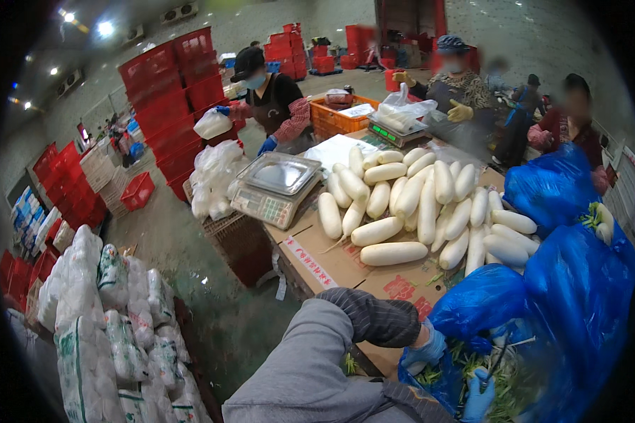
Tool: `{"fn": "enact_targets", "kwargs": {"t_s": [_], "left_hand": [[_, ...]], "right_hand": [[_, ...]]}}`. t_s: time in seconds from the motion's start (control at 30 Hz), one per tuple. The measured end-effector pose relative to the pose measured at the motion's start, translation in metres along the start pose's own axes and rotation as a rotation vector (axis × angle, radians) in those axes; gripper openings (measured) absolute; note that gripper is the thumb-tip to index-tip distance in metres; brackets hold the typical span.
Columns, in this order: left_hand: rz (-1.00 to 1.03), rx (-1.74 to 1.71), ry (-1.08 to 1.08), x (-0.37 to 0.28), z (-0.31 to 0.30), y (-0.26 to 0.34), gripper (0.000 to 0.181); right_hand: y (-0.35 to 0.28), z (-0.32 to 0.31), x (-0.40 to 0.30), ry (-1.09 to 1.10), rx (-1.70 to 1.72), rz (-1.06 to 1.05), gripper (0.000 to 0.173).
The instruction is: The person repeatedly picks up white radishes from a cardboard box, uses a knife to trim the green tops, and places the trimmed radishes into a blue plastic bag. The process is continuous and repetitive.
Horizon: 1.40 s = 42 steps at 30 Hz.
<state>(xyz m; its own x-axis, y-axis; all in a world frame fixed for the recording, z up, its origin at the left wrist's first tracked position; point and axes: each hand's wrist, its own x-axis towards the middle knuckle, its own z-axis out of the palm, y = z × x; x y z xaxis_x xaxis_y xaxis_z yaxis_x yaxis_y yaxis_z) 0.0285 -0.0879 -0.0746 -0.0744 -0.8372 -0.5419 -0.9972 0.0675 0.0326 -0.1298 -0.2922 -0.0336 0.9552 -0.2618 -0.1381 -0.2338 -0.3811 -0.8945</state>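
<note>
My left hand, in a light blue glove, is at the rim of an opened blue plastic bag. A pale thing shows under its fingers; whether the hand grips it or the bag, I cannot tell. My right hand, also gloved, is shut on a knife with a dark, thin blade pointing up and away. Cut green radish leaves lie around that hand inside the bag. Beyond my hands, a heap of white daikon radishes covers much of the cardboard-topped table.
A digital scale stands at the table's left corner, another scale at the back. More blue bags crowd the right. Wrapped white packs are stacked at left. Red crates tower behind. Several co-workers stand around, one holding a white bag.
</note>
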Motion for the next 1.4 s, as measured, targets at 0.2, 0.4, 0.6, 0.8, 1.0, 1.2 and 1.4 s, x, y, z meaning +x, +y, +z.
{"fn": "enact_targets", "kwargs": {"t_s": [0.2, 0.4, 0.6, 0.8, 1.0, 1.2, 1.4], "left_hand": [[-0.077, -0.390, 0.638, 0.006, -0.022, -0.022, 0.068], [-0.098, -0.772, 0.842, 0.049, -0.021, -0.014, 0.064], [0.013, -0.619, 0.681, 0.059, -0.004, 0.002, 0.059], [-0.163, -1.134, 1.337, 0.003, -0.056, -0.019, 0.065], [0.082, -2.078, 1.284, -0.038, -0.087, -0.009, 0.048], [0.020, -1.680, 1.040, -0.020, -0.102, 0.026, 0.060], [-0.021, -1.495, 0.906, -0.016, -0.100, 0.036, 0.064]], "right_hand": [[0.024, 0.037, -0.025, 0.125, 0.884, 0.301, 0.027], [0.041, 0.006, -0.032, 0.065, 0.523, 0.296, 0.025], [0.040, 0.000, -0.030, 0.056, 0.449, 0.298, 0.023], [0.046, -0.006, -0.046, 0.068, 0.419, 0.265, 0.022], [0.009, -0.032, -0.045, 0.358, 0.184, -0.109, 0.023], [-0.055, -0.056, -0.020, 0.460, -0.566, -0.531, 0.034], [-0.049, -0.054, -0.022, 0.350, -0.518, -0.466, 0.023]]}}
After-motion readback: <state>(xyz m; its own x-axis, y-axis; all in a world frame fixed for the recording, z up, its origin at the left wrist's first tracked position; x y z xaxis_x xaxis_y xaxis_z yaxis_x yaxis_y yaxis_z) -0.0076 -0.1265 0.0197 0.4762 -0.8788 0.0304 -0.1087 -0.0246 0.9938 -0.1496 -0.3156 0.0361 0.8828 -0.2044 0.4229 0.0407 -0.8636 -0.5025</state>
